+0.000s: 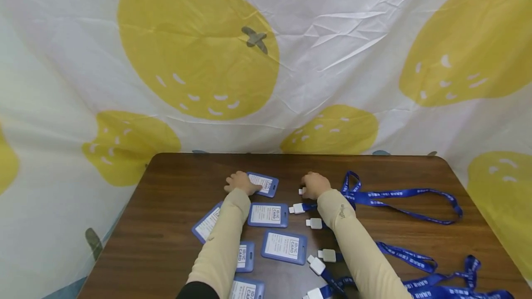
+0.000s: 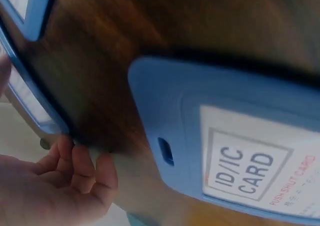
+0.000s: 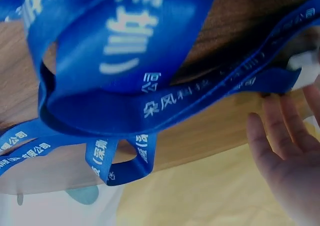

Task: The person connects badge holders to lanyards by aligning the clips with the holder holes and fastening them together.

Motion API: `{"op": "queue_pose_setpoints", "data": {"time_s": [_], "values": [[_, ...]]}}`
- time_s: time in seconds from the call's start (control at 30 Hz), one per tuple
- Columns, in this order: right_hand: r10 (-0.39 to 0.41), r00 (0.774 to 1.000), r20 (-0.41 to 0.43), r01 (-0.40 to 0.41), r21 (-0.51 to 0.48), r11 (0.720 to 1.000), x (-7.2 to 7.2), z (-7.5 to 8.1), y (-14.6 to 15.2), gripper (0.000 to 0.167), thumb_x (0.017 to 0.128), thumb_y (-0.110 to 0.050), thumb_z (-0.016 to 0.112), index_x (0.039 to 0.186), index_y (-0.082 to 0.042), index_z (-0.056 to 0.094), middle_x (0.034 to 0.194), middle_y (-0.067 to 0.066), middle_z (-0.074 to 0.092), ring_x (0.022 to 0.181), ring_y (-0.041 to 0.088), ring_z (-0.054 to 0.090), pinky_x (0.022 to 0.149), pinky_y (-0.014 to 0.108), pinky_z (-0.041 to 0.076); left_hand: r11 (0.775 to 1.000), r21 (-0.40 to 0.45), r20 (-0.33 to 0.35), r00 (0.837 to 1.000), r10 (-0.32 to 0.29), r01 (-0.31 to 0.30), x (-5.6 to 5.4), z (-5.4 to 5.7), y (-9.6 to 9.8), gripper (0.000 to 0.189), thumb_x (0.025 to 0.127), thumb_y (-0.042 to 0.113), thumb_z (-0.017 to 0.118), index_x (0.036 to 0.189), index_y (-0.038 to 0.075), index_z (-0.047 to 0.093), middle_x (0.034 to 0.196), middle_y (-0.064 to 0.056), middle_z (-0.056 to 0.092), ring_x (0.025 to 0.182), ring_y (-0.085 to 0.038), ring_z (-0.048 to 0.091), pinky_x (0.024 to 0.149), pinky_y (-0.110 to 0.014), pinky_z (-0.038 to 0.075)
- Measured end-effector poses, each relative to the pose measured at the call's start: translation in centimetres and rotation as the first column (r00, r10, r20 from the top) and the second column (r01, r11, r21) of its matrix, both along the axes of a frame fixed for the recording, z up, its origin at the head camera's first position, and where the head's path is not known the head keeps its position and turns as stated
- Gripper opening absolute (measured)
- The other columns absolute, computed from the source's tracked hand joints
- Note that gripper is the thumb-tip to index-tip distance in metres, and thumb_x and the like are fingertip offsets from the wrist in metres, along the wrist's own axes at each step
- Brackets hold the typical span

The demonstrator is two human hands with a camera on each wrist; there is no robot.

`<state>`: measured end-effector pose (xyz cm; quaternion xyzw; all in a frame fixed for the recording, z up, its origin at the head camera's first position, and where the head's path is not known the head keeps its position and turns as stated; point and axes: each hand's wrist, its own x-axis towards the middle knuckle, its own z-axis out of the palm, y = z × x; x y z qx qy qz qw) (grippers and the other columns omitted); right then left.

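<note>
My left hand [image 1: 242, 182] holds the farthest blue ID card holder [image 1: 269, 183] by its left side. In the left wrist view its thumb lies over the face of that holder [image 2: 35, 103] and curled fingertips meet its edge. To the right, my right hand [image 1: 316, 185] pinches the white plastic end [image 3: 303, 69] of a blue lanyard [image 3: 272, 80] with white lettering. Only a bit of that white end [image 1: 300, 191] shows past the fingers in the head view. A lanyard loop [image 1: 395, 193] stretches out to the right of this hand.
Several more blue card holders, such as one [image 1: 268, 215] in the middle and another [image 1: 284, 247] nearer, lie around and below my left arm. Several lanyards with white ends [image 1: 316, 223] lie below my right arm. A patterned curtain [image 1: 307, 68] hangs behind the brown table [image 1: 174, 188].
</note>
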<state>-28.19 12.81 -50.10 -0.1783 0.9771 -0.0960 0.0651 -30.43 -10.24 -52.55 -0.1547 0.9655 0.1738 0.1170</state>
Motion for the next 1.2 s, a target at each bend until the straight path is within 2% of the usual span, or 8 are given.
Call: {"op": "queue_pose_setpoints", "data": {"time_s": [0.2, 0.23, 0.47, 0.6, 0.73, 0.9, 1.0, 1.2], "values": [[-0.016, 0.999, -0.028, 0.016, 0.004, 1.0, 0.3, -0.1, -0.5, 0.013, 0.067, -0.012, 0.072, 0.079, -0.012, 0.066, 0.082, 0.007, 0.057, 0.079, 0.028, 0.058, 0.061, 0.042, 0.048, 0.998, 0.059, 0.01, 1.0, 0.017, -0.017, 0.0, -0.3, -0.5, 0.083, 0.062, 0.049, 0.078, 0.117, -0.006, 0.048, 0.113, -0.024, 0.05, 0.102, -0.037, 0.044, 0.081, -0.051, 0.038], [-0.016, 0.999, -0.031, 0.016, -0.002, 1.0, 0.4, 0.0, -0.5, 0.012, 0.069, -0.011, 0.071, 0.079, -0.012, 0.065, 0.081, 0.007, 0.057, 0.078, 0.028, 0.058, 0.061, 0.042, 0.048, 0.996, 0.089, 0.029, 0.999, 0.023, -0.026, 0.6, 0.7, -0.4, 0.082, 0.063, 0.045, 0.079, 0.118, -0.007, 0.047, 0.115, -0.025, 0.049, 0.104, -0.037, 0.044, 0.083, -0.051, 0.038], [0.002, 0.999, -0.047, -0.004, -0.046, 0.999, 0.6, 0.4, -0.3, 0.007, 0.08, -0.006, 0.059, 0.075, -0.009, 0.056, 0.075, 0.007, 0.06, 0.071, 0.025, 0.059, 0.057, 0.041, 0.047, 0.966, 0.255, -0.081, 0.995, 0.061, -0.038, 1.7, 2.4, -0.9, 0.083, 0.062, 0.039, 0.081, 0.114, -0.012, 0.042, 0.107, -0.028, 0.054, 0.101, -0.041, 0.051, 0.085, -0.05, 0.042], [-0.021, 1.0, 0.019, 0.022, -0.051, 0.998, 0.5, 0.8, 0.1, 0.01, 0.078, -0.015, 0.066, 0.082, -0.008, 0.061, 0.083, 0.007, 0.063, 0.079, 0.026, 0.06, 0.063, 0.042, 0.048, 0.951, 0.308, -0.16, 0.985, 0.058, -0.006, 1.9, 2.5, -1.1, 0.076, 0.062, 0.031, 0.082, 0.109, -0.014, 0.042, 0.099, -0.029, 0.057, 0.094, -0.039, 0.057, 0.083, -0.043, 0.046], [-0.088, 0.989, 0.12, 0.093, -0.038, 0.995, 0.5, 1.1, 0.6, 0.017, 0.072, -0.023, 0.073, 0.078, -0.009, 0.063, 0.082, 0.006, 0.063, 0.077, 0.024, 0.058, 0.062, 0.041, 0.047, 0.949, 0.315, -0.206, 0.978, 0.042, 0.026, 2.2, 2.3, -1.3, 0.068, 0.063, 0.031, 0.081, 0.103, -0.015, 0.051, 0.095, -0.026, 0.059, 0.091, -0.036, 0.058, 0.082, -0.041, 0.046], [-0.105, 0.98, 0.168, 0.116, -0.058, 0.992, 0.8, 0.9, 0.7, 0.019, 0.074, -0.025, 0.073, 0.075, -0.009, 0.063, 0.075, 0.004, 0.061, 0.069, 0.022, 0.056, 0.059, 0.038, 0.045, 0.936, 0.353, -0.246, 0.965, 0.095, -0.002, 2.2, 2.1, -1.4, 0.058, 0.063, 0.026, 0.081, 0.1, -0.012, 0.059, 0.092, -0.023, 0.062, 0.086, -0.034, 0.059, 0.08, -0.041, 0.047], [-0.09, 0.985, 0.149, 0.101, -0.07, 0.992, 1.0, 0.6, 0.7, 0.02, 0.076, -0.027, 0.072, 0.075, -0.009, 0.063, 0.073, 0.003, 0.06, 0.067, 0.02, 0.055, 0.058, 0.037, 0.045, 0.901, 0.433, -0.246, 0.957, 0.155, -0.034, 2.0, 1.8, -1.3, 0.054, 0.065, 0.019, 0.08, 0.104, -0.011, 0.058, 0.087, -0.021, 0.063, 0.073, -0.028, 0.062, 0.07, -0.036, 0.05], [-0.079, 0.99, 0.116, 0.087, -0.068, 0.994, 1.0, -0.1, 0.9, 0.022, 0.079, -0.029, 0.07, 0.077, -0.009, 0.06, 0.073, 0.003, 0.06, 0.067, 0.02, 0.056, 0.058, 0.037, 0.046, 0.76, 0.647, -0.185, 0.952, 0.245, -0.07, 1.7, 1.8, -0.8, 0.045, 0.068, 0.001, 0.074, 0.106, -0.011, 0.053, 0.066, -0.013, 0.057, 0.038, -0.011, 0.052, 0.038, -0.022, 0.045]]}}
